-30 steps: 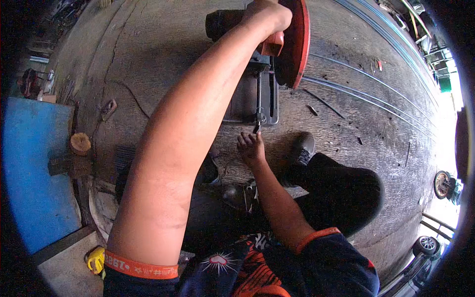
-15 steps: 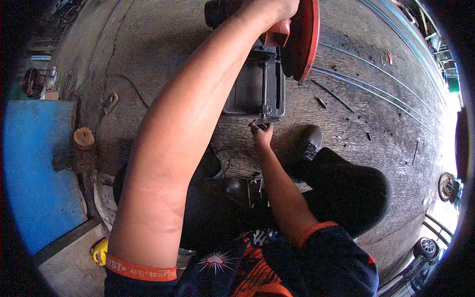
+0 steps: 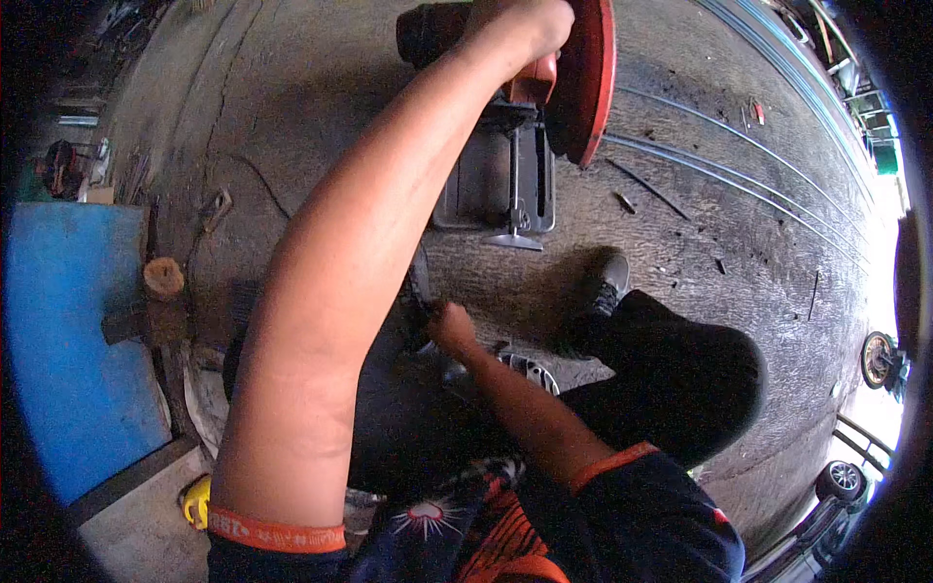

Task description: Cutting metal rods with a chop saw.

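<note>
Setup, I'd say: left hand (image 3: 540,27) at the far saw (image 3: 583,92), right hand (image 3: 450,328) nearer, seemingly curled; either's grip I can't tell. Cutting calls for a tight vise (image 3: 515,175).

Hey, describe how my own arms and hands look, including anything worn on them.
Your left hand and right hand are ungloved, and both forearms are bare. The short dark navy fabric sleeves end in bright orange cuffs; the left cuff carries pale printed marks, and the right sleeve shows a small red mark.
</note>
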### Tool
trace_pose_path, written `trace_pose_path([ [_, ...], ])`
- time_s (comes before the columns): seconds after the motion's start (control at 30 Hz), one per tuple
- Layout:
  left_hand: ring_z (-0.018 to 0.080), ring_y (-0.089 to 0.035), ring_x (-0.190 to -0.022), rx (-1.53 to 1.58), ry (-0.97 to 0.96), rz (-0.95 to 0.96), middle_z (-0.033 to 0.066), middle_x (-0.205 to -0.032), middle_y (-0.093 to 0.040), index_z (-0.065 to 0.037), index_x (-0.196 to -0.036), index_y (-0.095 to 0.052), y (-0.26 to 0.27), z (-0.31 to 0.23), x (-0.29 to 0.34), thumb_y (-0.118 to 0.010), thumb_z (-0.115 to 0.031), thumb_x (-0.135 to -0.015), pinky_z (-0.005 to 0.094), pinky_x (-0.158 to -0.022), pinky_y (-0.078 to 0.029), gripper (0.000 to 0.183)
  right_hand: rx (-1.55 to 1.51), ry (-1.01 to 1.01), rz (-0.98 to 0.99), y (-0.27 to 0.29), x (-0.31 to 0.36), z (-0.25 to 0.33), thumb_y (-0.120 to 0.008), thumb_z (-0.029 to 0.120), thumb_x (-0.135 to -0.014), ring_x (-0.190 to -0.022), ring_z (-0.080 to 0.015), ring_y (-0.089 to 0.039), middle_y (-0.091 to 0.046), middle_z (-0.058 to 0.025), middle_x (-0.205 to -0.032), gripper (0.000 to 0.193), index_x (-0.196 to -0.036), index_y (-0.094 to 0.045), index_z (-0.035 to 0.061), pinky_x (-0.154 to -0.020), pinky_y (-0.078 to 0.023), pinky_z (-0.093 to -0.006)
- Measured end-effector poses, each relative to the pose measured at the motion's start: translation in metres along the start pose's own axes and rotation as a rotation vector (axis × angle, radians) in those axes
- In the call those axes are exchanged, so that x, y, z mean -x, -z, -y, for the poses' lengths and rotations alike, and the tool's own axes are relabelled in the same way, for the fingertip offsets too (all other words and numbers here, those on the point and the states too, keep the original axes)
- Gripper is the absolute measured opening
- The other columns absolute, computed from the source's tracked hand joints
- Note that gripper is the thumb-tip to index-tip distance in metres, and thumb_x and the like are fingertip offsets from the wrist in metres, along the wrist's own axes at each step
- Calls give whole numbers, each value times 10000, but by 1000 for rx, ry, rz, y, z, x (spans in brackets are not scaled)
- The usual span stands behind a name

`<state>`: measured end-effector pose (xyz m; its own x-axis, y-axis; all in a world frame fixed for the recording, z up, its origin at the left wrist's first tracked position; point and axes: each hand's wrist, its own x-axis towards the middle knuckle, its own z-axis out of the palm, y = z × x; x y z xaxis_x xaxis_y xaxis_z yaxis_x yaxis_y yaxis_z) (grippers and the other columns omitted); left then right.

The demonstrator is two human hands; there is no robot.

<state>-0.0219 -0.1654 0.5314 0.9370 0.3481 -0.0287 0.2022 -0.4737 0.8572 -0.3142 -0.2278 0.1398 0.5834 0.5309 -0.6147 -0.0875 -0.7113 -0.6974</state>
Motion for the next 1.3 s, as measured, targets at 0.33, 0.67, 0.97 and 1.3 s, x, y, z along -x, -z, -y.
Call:
trace_pose_path([
  [0.33, 287, -671, -637, 16, 88, -45, 203, -840, -662, 51, -1141, -488, -9, 0, -7, -595, -121, -733, 390, -580, -543, 456, -918, -63, -773, 83, -58, -21, -823, 312, -733, -841, -239, -594, -653, -119, -919, 546, -1046, -571, -56, -790, -459, -342],
  [0.67, 278, -668, -623, 53, 55, -38, 199, -827, -662, 52, -1156, -485, -7, -1, 1, -612, -117, -741, 385, -558, -538, 466, -1847, -362, -530, 138, -66, -60, -578, 248, -910, -973, -219, -566, -575, -59, -1106, 313, -1155, -528, 60, -814, -473, -375],
  [0.97, 275, -666, -618, 56, 90, -57, 194, -848, -664, 48, -1192, -486, -9, -3, 1, -614, -105, -748, 382, -562, -538, 487, -118, 177, -189, 25, -18, 8, -558, 28, -773, -845, -260, -669, -663, -233, -882, 262, -1000, -686, 4, -775, -500, -370],
  [1.3, 268, -645, -556, -41, 105, -41, 178, -822, -663, 66, -1191, -485, -7, -5, -1, -613, -101, -754, 378, -518, -529, 485, -1319, 58, -671, 40, -54, -30, -703, 118, -822, -806, -195, -594, -601, -63, -984, 493, -1253, -471, 53, -665, -505, -339],
])
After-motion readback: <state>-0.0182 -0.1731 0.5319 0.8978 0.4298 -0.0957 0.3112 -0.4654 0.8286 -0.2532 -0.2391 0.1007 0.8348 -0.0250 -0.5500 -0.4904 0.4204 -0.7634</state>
